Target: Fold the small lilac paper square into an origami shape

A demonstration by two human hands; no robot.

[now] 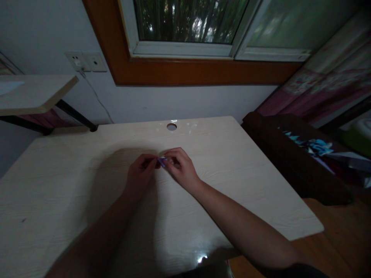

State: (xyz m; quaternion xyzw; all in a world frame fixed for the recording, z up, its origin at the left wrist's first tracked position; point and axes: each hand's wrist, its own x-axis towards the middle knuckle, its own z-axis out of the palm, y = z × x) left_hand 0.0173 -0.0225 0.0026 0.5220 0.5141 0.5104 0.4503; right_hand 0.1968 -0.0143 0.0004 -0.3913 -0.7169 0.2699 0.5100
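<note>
Above the middle of the pale wood-grain table (214, 150), both my hands meet at a small purple piece (162, 161). It looks flat and thin, perhaps folded, but is too small to name. My left hand (141, 170) pinches its left end between thumb and fingertips. From the other side, my right hand (182, 166) grips it with thumb and index finger, and a whitish bit shows by those fingertips. Part of the piece is hidden by my fingers.
A raised shelf (37, 92) on black legs stands at the back left. Near the far edge is a round cable hole (171, 126). A white cord (97, 96) hangs from the wall socket (77, 61). Right of the table sits a dark wooden piece of furniture (290, 162) bearing clutter.
</note>
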